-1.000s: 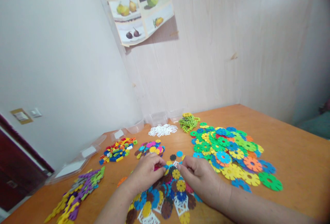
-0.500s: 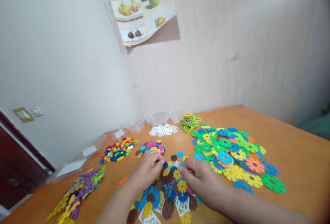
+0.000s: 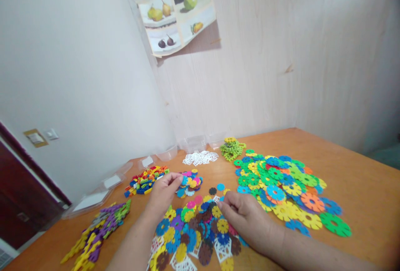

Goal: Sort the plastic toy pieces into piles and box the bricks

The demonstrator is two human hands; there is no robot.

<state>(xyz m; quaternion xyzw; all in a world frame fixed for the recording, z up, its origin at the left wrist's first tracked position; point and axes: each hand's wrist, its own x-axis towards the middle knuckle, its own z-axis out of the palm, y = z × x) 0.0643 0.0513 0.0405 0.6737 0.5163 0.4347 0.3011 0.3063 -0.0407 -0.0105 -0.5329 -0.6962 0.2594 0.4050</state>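
Note:
A flat assembly of small coloured discs and white lattice pieces (image 3: 193, 229) lies on the wooden table (image 3: 359, 183) in front of me. My right hand (image 3: 242, 217) rests on its right edge, with the fingertips pinched on it beside a small white piece (image 3: 216, 199). My left hand (image 3: 164, 190) reaches out to a small pile of pink, yellow and blue discs (image 3: 190, 180). Its fingertips touch the pile's left side. Whether they hold a disc is not visible.
A wide spread of large coloured discs (image 3: 287, 187) covers the right of the table. At the back lie white squares (image 3: 200, 157), green pieces (image 3: 231, 149), small bricks (image 3: 144, 179) and clear containers (image 3: 93, 198). Purple and yellow pieces (image 3: 100, 231) lie at the left.
My left hand has left the assembly and moved up and left to the small disc pile. More of the assembly shows. My right hand has stayed in place.

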